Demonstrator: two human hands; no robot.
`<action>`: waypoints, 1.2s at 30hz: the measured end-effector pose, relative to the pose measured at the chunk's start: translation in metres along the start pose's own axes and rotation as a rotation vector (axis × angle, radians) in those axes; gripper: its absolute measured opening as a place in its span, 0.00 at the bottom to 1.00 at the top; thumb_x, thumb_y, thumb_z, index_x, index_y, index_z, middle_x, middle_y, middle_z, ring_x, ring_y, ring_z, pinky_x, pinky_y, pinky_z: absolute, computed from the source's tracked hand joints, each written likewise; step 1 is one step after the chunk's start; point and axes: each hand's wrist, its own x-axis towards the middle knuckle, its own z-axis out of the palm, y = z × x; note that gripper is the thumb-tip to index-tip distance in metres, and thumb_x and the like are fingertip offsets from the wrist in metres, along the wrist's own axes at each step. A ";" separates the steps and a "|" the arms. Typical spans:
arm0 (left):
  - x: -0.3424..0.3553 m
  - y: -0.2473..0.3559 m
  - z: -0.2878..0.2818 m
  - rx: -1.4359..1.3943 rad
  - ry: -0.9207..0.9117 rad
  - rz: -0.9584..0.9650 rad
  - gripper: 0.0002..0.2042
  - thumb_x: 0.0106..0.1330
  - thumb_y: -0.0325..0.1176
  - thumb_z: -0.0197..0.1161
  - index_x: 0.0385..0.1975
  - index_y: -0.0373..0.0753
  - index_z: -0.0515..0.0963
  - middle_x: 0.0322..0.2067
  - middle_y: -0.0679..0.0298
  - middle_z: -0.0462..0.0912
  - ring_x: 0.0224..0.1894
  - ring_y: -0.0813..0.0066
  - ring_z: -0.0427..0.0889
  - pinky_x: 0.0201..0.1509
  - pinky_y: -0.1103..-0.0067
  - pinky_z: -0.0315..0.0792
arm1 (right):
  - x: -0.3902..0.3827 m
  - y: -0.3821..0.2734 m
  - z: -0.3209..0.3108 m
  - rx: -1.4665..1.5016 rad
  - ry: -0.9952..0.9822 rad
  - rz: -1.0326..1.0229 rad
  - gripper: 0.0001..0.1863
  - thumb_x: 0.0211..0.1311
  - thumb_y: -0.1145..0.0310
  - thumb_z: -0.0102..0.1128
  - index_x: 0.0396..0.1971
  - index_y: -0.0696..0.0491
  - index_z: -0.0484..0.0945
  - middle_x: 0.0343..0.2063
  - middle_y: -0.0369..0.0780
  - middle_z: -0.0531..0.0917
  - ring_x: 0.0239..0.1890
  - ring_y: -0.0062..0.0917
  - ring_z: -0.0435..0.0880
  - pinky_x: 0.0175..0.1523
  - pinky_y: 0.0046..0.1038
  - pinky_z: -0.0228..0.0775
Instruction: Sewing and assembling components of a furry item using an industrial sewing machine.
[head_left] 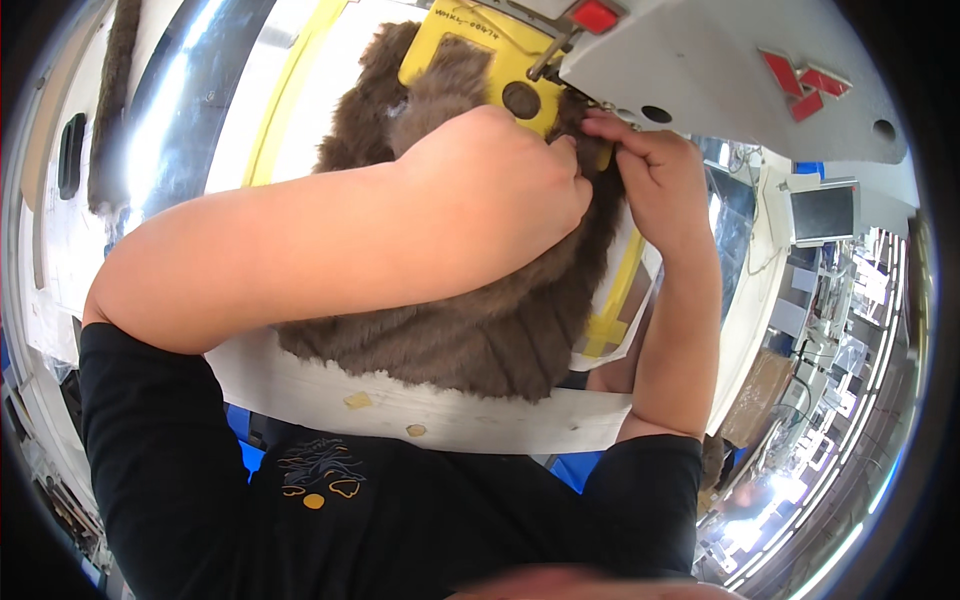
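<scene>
Brown fur (pixel 480 350) lies on the white table (pixel 530 425), meeting the yellow plate (pixel 518 68) by the pale machine head (pixel 700 75). From afar I view the left hand (pixel 500 180), fingers curled, and right hand (pixel 662 185), fingers bent, at the fur; whether either grasps it, I cannot tell.

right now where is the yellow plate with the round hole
In the head view, the yellow plate is at top centre, just beyond the left hand and left of the grey machine, beside brown fur.
</scene>
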 end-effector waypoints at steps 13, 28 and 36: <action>0.007 -0.004 0.000 0.060 -0.028 0.007 0.14 0.63 0.28 0.59 0.48 0.33 0.80 0.54 0.52 0.85 0.40 0.66 0.90 0.39 0.74 0.83 | 0.003 0.017 0.004 0.038 0.060 0.081 0.12 0.60 0.75 0.54 0.37 0.59 0.86 0.23 0.52 0.80 0.26 0.45 0.82 0.36 0.37 0.74; 0.017 -0.015 0.000 0.109 -0.103 -0.045 0.17 0.64 0.29 0.59 0.52 0.32 0.80 0.55 0.55 0.85 0.43 0.67 0.90 0.41 0.74 0.82 | 0.023 0.027 -0.001 -0.109 0.088 0.134 0.14 0.67 0.68 0.65 0.48 0.58 0.84 0.46 0.47 0.88 0.51 0.43 0.86 0.57 0.37 0.75; 0.012 -0.019 -0.003 0.167 -0.121 -0.053 0.18 0.63 0.30 0.61 0.52 0.29 0.81 0.45 0.58 0.88 0.40 0.68 0.90 0.38 0.77 0.81 | 0.032 0.025 0.001 -0.240 -0.022 0.190 0.15 0.69 0.64 0.65 0.49 0.57 0.83 0.46 0.47 0.88 0.51 0.44 0.85 0.56 0.40 0.76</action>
